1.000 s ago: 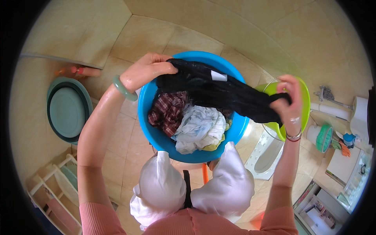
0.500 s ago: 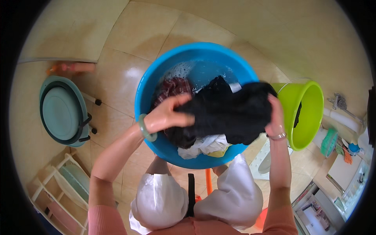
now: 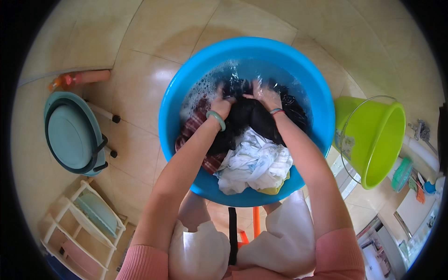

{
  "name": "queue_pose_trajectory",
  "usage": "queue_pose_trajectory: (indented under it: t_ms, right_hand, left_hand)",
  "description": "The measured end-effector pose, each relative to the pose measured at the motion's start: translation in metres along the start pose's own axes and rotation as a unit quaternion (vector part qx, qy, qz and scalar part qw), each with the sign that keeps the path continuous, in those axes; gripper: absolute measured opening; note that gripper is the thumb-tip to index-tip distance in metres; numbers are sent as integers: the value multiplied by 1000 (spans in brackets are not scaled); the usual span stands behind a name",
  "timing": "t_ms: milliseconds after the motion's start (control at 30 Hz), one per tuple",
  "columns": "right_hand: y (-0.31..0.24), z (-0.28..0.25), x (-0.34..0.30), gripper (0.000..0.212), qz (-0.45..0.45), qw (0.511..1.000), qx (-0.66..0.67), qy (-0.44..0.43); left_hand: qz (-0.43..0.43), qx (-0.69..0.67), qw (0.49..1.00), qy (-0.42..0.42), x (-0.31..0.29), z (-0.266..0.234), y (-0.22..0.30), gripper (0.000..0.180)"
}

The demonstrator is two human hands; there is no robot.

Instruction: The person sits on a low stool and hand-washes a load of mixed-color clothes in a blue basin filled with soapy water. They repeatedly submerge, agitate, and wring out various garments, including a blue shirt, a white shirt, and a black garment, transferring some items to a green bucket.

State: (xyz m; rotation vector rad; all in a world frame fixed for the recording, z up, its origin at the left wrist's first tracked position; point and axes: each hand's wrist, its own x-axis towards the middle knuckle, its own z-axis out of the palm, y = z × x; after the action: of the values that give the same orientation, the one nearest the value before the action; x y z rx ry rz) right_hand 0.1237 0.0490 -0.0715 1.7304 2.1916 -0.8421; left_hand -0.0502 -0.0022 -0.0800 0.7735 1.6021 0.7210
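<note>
Tiled floor (image 3: 140, 105), wall tap (image 3: 423, 130) and blue washtub (image 3: 171, 116) suggest a home bathroom.

The tiled floor (image 3: 135, 107) bears a blue basin (image 3: 322, 116); a green bucket (image 3: 373, 140) too.

The black garment (image 3: 254, 116), held up and stretched between the hands a second ago and bunched above the clothes half a second ago, is now down in the blue basin (image 3: 166, 116). The left hand (image 3: 221, 103) and right hand (image 3: 268, 97) are closer together, both lowered to the water (image 3: 235, 70) at the far side (the right was in front of the green bucket (image 3: 359, 121) at first). Water now splashes around the fingers, and the white cloth (image 3: 254, 161), mostly covered half a second ago, lies exposed.
</note>
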Motion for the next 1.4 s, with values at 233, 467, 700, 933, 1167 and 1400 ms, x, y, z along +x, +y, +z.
queue_pose_trajectory:
  t_ms: [233,467,700,933,1167,1400]
  right_hand:
    - [-45,-32,-54,23,-225,905,270,241]
    - [-114,-54,-152,27,-302,919,132,216]
    - [-120,-63,-118,31,-256,887,173,343]
    - [-66,-47,-50,16,-223,908,191,300]
    - [6,-21,-4,38,-48,948,185,256]
    - [2,-2,19,39,56,988,127,70]
  left_hand:
    - [-91,-430,895,-76,-18,0,20,57]
    - [-189,-477,825,-236,-80,6,116,39]
    - [-72,-486,846,-207,-81,18,92,36]
    - [-181,-528,827,-67,-72,27,36,37]
    - [-153,-520,836,-89,-35,-13,55,39]
    - [-110,-369,923,4,-8,-3,20,46]
